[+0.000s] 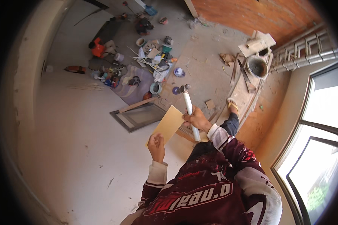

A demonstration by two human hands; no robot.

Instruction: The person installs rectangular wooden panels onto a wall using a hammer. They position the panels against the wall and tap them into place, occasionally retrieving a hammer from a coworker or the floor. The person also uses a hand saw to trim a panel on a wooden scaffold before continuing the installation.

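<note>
Holding white-handled, dark-headed metal hammer point(188, 103) in closed right hand point(199, 119), right of frame centre; also pinching flat rectangular tan board point(168, 124), mid-frame. Touching board's lower end with half-curled left hand point(156, 146); unable to confirm grip.

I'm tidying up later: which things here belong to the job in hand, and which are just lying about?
In hand: hammer, in the right hand; tan sheet, between right and left hand.

Apparently just about: bucket, ladder, framed panel.
</note>
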